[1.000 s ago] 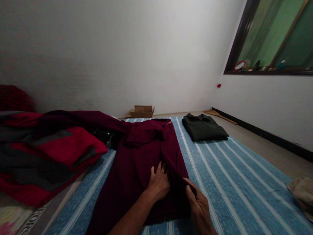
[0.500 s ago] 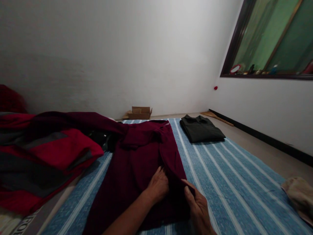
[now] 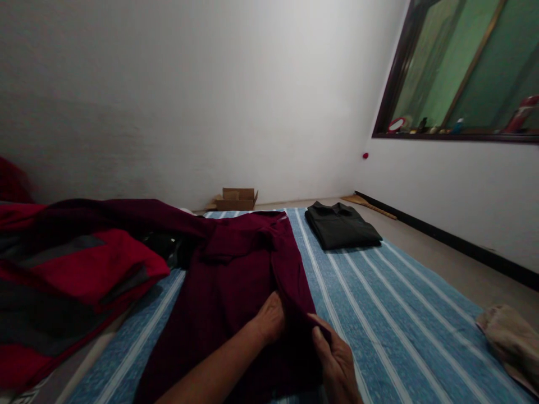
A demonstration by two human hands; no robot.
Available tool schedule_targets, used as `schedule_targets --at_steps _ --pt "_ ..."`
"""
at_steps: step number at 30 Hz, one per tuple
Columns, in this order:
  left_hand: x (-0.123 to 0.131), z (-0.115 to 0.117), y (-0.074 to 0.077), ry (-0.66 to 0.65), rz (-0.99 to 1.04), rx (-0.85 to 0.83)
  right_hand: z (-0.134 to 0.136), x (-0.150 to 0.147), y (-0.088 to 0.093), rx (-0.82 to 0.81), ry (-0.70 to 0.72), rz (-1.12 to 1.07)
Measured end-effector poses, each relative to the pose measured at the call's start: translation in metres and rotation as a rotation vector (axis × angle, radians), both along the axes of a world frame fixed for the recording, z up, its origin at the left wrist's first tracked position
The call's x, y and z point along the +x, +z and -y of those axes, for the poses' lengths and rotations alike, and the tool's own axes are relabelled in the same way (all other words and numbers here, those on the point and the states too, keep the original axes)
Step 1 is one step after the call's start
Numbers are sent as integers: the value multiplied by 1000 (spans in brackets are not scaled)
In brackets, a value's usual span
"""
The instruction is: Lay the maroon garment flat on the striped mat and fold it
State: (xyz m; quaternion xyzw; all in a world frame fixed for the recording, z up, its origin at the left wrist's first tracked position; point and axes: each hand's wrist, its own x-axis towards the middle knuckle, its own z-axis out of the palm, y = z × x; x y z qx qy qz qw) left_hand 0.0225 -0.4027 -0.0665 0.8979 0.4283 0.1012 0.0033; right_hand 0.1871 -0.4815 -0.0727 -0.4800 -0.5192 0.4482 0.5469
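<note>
A maroon jacket (image 3: 236, 286) lies spread on the blue striped bed sheet (image 3: 370, 303), one sleeve stretched to the left and the other folded across its upper part. My right hand (image 3: 337, 359) pinches the jacket's right front edge between thumb and fingers, holding it raised. Under that lifted edge, my left hand (image 3: 272, 320) is curled against the cloth, its fingertips partly hidden in the dark fold. The left forearm crosses over the lower part of the jacket.
A folded dark garment (image 3: 343, 225) lies at the back right of the sheet. Red and grey clothing (image 3: 105, 269) is heaped on the left. Beyond the far edge stands an open cardboard box (image 3: 236, 200). Beige cloth (image 3: 509, 342) sits at the right edge.
The view has shifted slightly, so everything sits a little lower and further left. My left hand's fingers are tucked further beneath the raised edge; my right hand keeps its hold.
</note>
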Motion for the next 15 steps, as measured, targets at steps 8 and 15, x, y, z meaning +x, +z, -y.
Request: schedule_targets --at_steps 8,15 --pt "9 -10 -1 -10 40 -53 1 -2 9 35 -26 -30" --pt "9 -13 -12 -82 96 -47 1 -5 9 19 6 -47"
